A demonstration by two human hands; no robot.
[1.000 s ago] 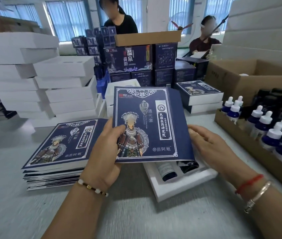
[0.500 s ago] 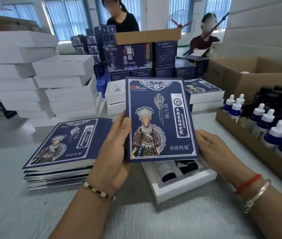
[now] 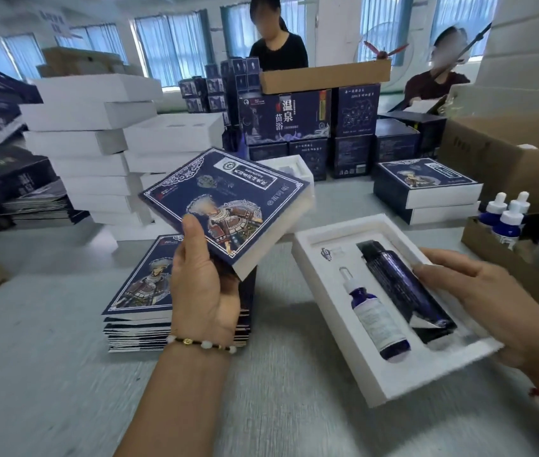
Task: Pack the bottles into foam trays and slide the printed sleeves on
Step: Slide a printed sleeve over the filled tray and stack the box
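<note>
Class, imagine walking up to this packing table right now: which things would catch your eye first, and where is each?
Front and centre, the left hand holds up a dark blue printed sleeve, tilted. To its right, the right hand grips a white foam tray holding a dropper bottle and a dark bottle.

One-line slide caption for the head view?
Left hand holds opened printed sleeve; right hand holds foam tray with two bottles.
</note>
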